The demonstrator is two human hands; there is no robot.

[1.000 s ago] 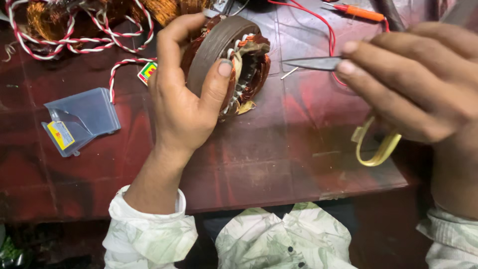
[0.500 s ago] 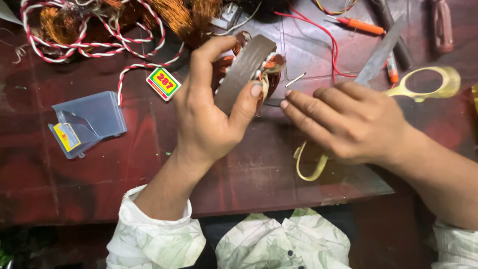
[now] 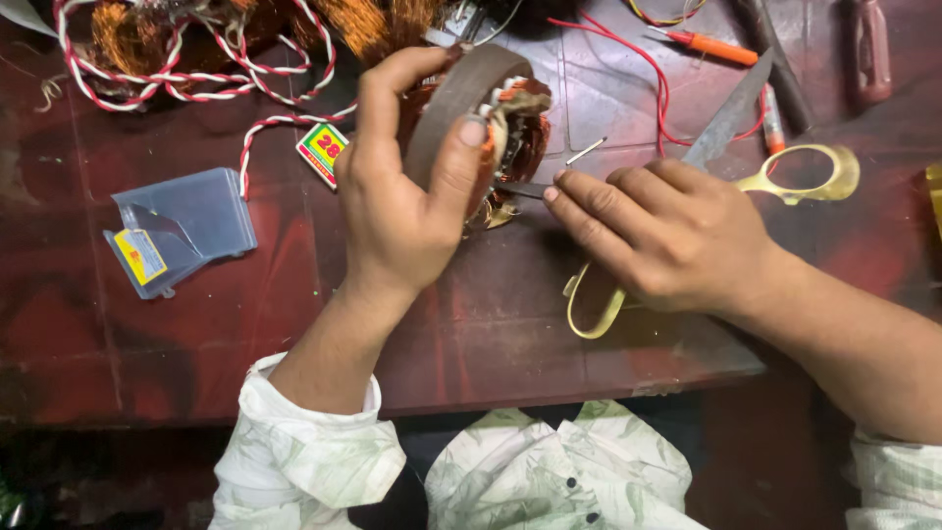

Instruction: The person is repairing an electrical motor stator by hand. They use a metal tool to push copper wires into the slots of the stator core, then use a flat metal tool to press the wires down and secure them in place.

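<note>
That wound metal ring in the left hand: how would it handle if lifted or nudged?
The motor stator is probably heavy for its size, with thick steel and copper windings. The left hand grips its rim on edge, so it might roll if released. Its windings look easily damaged.

One cam only, head-worn, looking steeply down from above the person's chest onto the table point(image 3: 147, 353). Faces forward, away from the body: shirt at bottom edge, far side of table at top. Close range, both forearms fill most of the frame, left hand point(image 3: 402, 196) near centre, right hand point(image 3: 667, 236) right of it. No 2nd view to overlap.
</note>
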